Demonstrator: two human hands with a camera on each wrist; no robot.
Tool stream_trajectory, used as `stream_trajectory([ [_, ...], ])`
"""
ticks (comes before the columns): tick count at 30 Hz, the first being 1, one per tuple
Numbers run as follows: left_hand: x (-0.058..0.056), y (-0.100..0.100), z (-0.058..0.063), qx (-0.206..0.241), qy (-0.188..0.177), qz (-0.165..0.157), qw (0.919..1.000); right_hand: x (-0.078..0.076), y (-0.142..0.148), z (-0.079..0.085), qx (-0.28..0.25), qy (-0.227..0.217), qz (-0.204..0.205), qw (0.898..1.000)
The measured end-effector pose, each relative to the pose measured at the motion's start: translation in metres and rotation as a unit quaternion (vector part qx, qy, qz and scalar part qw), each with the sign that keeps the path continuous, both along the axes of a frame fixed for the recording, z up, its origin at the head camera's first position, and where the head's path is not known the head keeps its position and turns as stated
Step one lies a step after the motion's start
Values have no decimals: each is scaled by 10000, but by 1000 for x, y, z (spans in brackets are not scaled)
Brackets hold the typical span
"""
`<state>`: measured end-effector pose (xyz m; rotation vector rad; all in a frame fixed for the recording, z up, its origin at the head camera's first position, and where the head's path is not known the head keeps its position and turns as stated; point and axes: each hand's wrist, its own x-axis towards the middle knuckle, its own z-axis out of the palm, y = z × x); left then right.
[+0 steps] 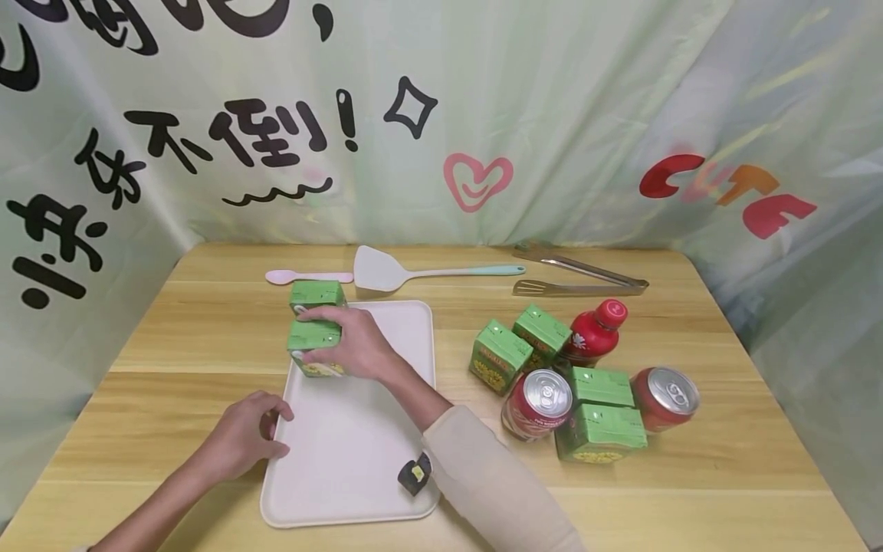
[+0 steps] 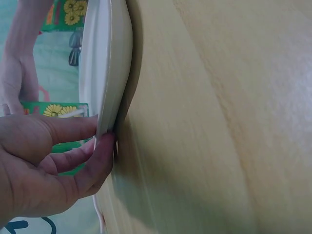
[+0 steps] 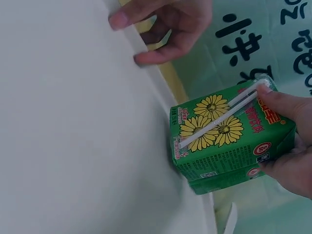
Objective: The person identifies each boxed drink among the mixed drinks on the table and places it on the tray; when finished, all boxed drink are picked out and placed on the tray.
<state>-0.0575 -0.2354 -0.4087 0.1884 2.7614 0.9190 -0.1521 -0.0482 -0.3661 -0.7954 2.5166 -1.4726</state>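
Note:
My left hand (image 1: 244,433) is at the left side of a white tray (image 1: 359,452). In the left wrist view, its thumb and fingers (image 2: 105,156) pinch the tray's rim. At the tray's far left corner my right hand (image 1: 355,341) grips a green drink carton (image 1: 313,337) from the right. A straw in clear wrap runs across the yellow flowers on the front carton (image 3: 212,122) in the right wrist view. Just behind it in the head view stands a second green carton (image 1: 316,293), partly covered by my fingers.
Right of the tray stand several more green cartons (image 1: 500,356), two red cans (image 1: 536,404) and a red bottle (image 1: 595,333). Along the back lie a pink spoon (image 1: 310,277), a spatula (image 1: 382,270) and metal tongs (image 1: 579,289). A small black object (image 1: 415,474) sits on the tray's near right.

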Motion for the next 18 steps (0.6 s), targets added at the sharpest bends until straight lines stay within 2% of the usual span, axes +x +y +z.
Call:
stream_trajectory([
  [7, -1, 0, -1, 33, 33, -83, 10000, -8, -5, -9, 176, -63, -42, 9998],
  [18, 1, -1, 2, 93, 36, -136, 9999, -13, -15, -7, 484, 222, 158, 9985],
])
